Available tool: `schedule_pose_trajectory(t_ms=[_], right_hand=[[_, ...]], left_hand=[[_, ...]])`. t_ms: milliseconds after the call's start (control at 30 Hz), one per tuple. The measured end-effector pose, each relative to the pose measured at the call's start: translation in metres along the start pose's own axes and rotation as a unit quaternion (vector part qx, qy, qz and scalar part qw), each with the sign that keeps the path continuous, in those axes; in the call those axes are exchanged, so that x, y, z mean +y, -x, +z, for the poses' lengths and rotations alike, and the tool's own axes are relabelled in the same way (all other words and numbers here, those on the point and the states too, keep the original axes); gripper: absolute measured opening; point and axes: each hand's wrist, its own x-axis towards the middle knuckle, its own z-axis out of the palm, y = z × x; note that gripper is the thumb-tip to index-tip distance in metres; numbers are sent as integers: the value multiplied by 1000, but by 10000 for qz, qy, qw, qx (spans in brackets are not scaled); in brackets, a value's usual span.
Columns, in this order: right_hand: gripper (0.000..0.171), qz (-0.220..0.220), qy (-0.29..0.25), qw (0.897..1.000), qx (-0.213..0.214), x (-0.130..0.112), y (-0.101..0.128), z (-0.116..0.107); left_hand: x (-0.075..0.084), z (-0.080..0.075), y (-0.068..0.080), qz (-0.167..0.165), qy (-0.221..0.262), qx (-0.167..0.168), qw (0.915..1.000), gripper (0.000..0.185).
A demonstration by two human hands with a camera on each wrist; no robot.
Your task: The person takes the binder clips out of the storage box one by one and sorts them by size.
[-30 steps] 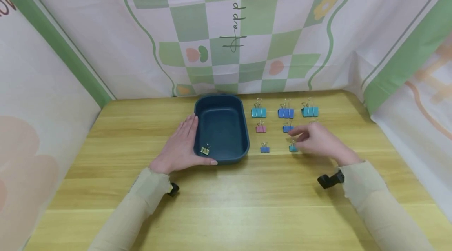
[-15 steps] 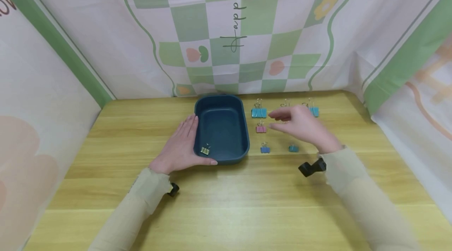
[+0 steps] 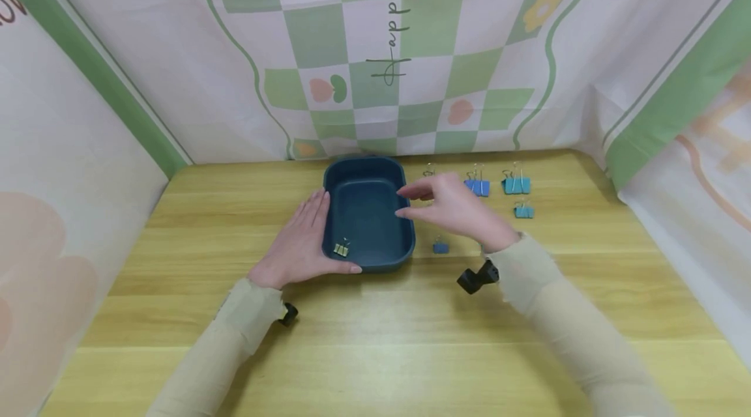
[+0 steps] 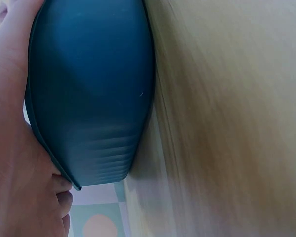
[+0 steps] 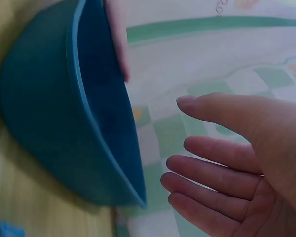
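Observation:
My left hand (image 3: 302, 241) lies against the left side of a dark blue tray (image 3: 411, 234), its fingers straight along the rim and the thumb along the front edge. In the left wrist view, the tray's outer wall (image 4: 93, 84) fills the space beside the hand. Inside the tray's front left corner sits a small gold binder clip (image 3: 341, 249). My right hand (image 3: 448, 205) hovers at the tray's right rim, thumb and fingers apart. The right wrist view shows nothing between those fingers (image 5: 212, 180).
Right of the tray stand a large blue binder clip (image 3: 477, 187), a large teal one (image 3: 516, 184), a small teal one (image 3: 524, 211) and a small blue one (image 3: 441, 247). The right hand and sleeve cover other clips. A patterned curtain (image 3: 375, 45) hangs behind the wooden table (image 3: 375, 339).
My right hand has moved left from the small clips to the tray's right rim, uncovering the small teal clip at the right. The left hand and tray have stayed in place.

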Motion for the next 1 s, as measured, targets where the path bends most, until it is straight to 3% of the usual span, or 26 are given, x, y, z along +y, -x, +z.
schedule_pose_trajectory(t_ms=[500, 1000], right_hand=[[40, -569, 95, 9973, -453, -22, -27, 65], [31, -204, 238, 9975, -635, -25, -40, 108]], left_hand=[[0, -2, 1, 16, -30, -63, 10000, 147], [-1, -1, 1, 161, -104, 37, 9998, 145]])
